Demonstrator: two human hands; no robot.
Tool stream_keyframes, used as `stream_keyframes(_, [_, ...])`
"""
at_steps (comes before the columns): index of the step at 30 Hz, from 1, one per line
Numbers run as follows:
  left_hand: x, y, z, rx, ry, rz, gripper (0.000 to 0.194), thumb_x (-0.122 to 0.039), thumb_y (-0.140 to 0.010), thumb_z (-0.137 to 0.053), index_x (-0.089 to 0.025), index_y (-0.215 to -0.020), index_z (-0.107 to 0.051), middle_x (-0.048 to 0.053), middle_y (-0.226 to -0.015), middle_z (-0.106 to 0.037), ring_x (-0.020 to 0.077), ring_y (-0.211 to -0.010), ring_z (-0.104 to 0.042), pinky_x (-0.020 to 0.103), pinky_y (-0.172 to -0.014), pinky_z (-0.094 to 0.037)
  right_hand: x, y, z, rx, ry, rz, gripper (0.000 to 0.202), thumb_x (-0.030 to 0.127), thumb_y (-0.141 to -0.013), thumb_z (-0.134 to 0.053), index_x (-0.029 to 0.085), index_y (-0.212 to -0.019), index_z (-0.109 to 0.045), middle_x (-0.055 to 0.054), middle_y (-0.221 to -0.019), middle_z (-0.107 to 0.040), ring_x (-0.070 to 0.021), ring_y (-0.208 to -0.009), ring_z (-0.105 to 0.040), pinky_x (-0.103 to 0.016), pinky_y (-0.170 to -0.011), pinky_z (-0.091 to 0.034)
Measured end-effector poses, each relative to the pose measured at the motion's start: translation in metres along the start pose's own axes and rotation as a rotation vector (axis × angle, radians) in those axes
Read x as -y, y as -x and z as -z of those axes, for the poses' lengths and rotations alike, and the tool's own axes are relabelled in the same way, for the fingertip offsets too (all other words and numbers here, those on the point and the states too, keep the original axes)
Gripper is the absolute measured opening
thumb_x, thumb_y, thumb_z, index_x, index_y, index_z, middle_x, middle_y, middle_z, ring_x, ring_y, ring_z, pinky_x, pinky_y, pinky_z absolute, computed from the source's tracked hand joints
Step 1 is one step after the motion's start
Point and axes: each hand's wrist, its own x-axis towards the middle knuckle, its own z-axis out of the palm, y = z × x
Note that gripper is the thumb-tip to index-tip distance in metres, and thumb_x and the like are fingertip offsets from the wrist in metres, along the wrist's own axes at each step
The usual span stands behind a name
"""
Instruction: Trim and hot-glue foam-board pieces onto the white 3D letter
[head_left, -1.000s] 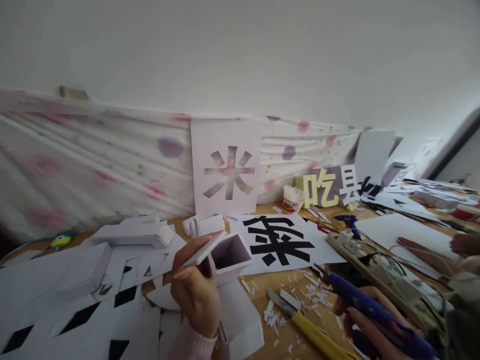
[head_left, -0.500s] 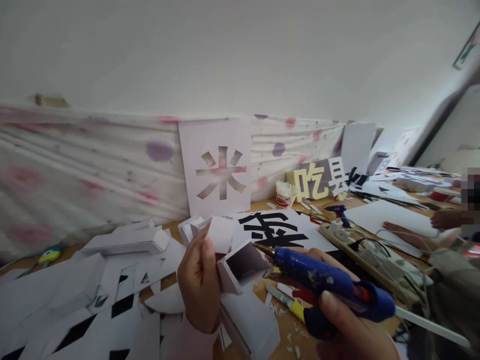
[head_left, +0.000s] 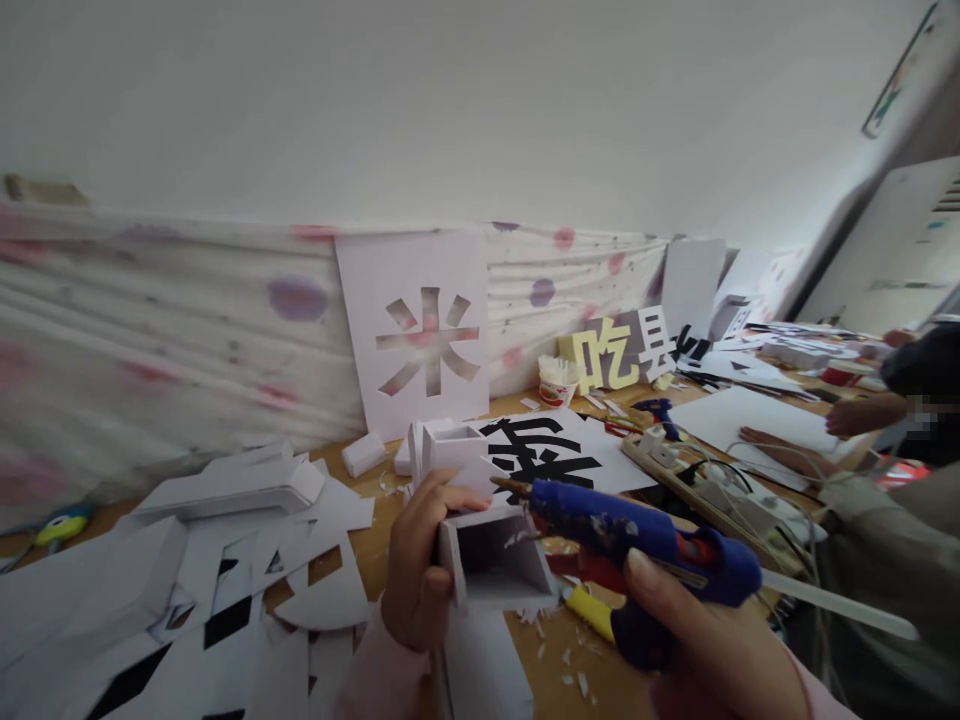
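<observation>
A hollow white foam-board piece [head_left: 499, 592] is held by my left hand [head_left: 426, 560], its open end facing me. My right hand [head_left: 694, 625] grips a blue glue gun [head_left: 622, 525] with a red trigger and a white glue stick out of its back. The gun's nozzle is over the top edge of the hollow piece; contact cannot be made out. Behind my left hand stands another white box-shaped piece [head_left: 454, 455]. A yellow utility knife [head_left: 589, 610] lies on the table under the gun, partly hidden.
White offcuts [head_left: 217, 610] cover the left side. A white board with a cut-out character [head_left: 427, 340] leans at the wall. A power strip [head_left: 720, 500], a second glue gun [head_left: 660, 415] and cables lie to the right, near another person's hands [head_left: 862, 415].
The hollow piece has turned and come lower, its opening now facing me more. My left hand's fingers have moved onto its top and side. The view has shifted slightly right.
</observation>
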Motion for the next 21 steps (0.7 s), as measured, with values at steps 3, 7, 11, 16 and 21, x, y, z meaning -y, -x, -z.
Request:
stream_keyframes(3, [0.005,0.001,-0.006,0.01,-0.004,-0.042,0.073,-0.081,-0.085,-0.029,-0.019,-0.097,-0.065,0.01,-0.088,-0.068,0.0275,-0.087,-0.065,0.041,-0.074,-0.052,-0.007,-0.01,0.008,0.007,0.053,0.045,0.039,0.056,-0.073,-0.079,0.024,-0.096,-0.074,-0.01,-0.092,-0.08,-0.0295,-0.087,-0.076,-0.048,-0.086,-0.059])
stream_keyframes(7, [0.001,-0.003,-0.007,-0.016,-0.117,-0.086,0.047,-0.061,-0.076,-0.069,-0.02,-0.098,-0.063,0.009,-0.086,-0.068,0.0273,-0.088,-0.066,0.038,-0.073,-0.053,-0.007,-0.021,0.013,0.014,0.123,0.088,0.044,0.061,-0.077,-0.072,0.021,-0.092,-0.077,-0.013,-0.093,-0.079,-0.0269,-0.079,-0.076,-0.043,-0.077,-0.061])
stream_keyframes(11, [-0.003,-0.009,-0.003,-0.04,-0.193,-0.113,0.046,-0.061,-0.076,-0.07,-0.022,-0.096,-0.061,0.007,-0.084,-0.068,0.0244,-0.081,-0.068,0.035,-0.068,-0.055,-0.005,-0.028,0.01,0.007,0.117,0.075,0.043,0.06,-0.076,-0.074,0.018,-0.087,-0.076,-0.01,-0.084,-0.077,-0.0178,-0.063,-0.071,-0.027,-0.055,-0.059])
stream_keyframes(16, [-0.002,-0.004,0.0,-0.044,-0.189,-0.171,0.055,-0.072,-0.072,-0.065,-0.024,-0.098,-0.063,0.007,-0.081,-0.07,0.0235,-0.074,-0.07,0.034,-0.061,-0.056,-0.011,-0.026,0.012,0.033,0.028,0.091,0.041,0.057,-0.077,-0.074,0.017,-0.082,-0.073,-0.007,-0.079,-0.071,-0.0159,-0.061,-0.068,-0.019,-0.041,-0.051])
stream_keyframes(21, [-0.006,0.009,0.0,-0.076,-0.206,-0.065,0.042,-0.066,-0.087,-0.05,-0.029,-0.096,-0.066,0.006,-0.084,-0.074,0.0231,-0.079,-0.072,0.037,-0.068,-0.059,-0.012,-0.017,0.021,0.044,0.015,0.136,0.034,0.053,-0.08,-0.073,0.019,-0.082,-0.072,-0.004,-0.073,-0.068,-0.013,-0.059,-0.064,-0.015,-0.038,-0.046])
